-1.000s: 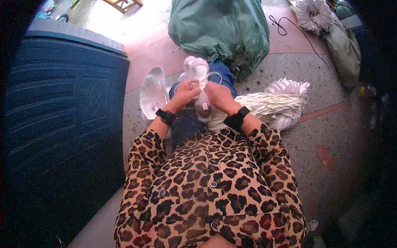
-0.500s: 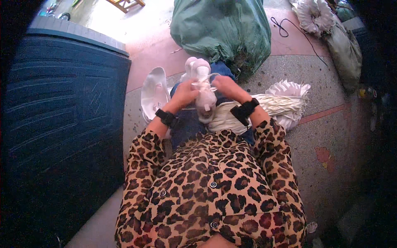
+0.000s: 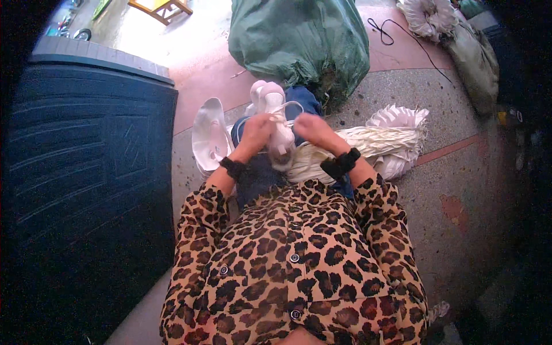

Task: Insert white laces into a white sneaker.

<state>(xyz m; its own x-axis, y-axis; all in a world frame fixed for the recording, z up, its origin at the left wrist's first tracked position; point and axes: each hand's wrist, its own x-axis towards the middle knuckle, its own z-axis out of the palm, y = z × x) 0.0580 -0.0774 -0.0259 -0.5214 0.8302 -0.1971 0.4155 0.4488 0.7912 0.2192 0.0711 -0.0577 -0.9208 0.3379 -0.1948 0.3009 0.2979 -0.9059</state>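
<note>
A pale pink-white shoe (image 3: pixel 282 140) lies across my jeans-covered lap, its heel toward me. My left hand (image 3: pixel 258 132) is closed at the shoe's lacing, pinching the lace against its upper. Just right of the shoe, my right hand (image 3: pixel 312 130) is curled and smeared by motion, with lace at its fingers. A white shoelace (image 3: pixel 295 104) arcs up in a loop between the hands. Beyond them sits another pale shoe (image 3: pixel 257 92), partly hidden. Under my right forearm spreads a thick bundle of cream-white laces (image 3: pixel 356 150).
White shoe pieces (image 3: pixel 209 135) rest at my left, beside a dark blue panelled door (image 3: pixel 92 149). A big green sack (image 3: pixel 299 40) stands ahead. Farther right are a greyish sack (image 3: pixel 474 66), a bundle of white pieces (image 3: pixel 426 17) and a black cord (image 3: pixel 422 49) on the floor.
The view has shifted slightly, so the surroundings sit a little further left. My right hand has moved slightly away from the shoe; my left stays at the lacing. The lace loop stands wider.
</note>
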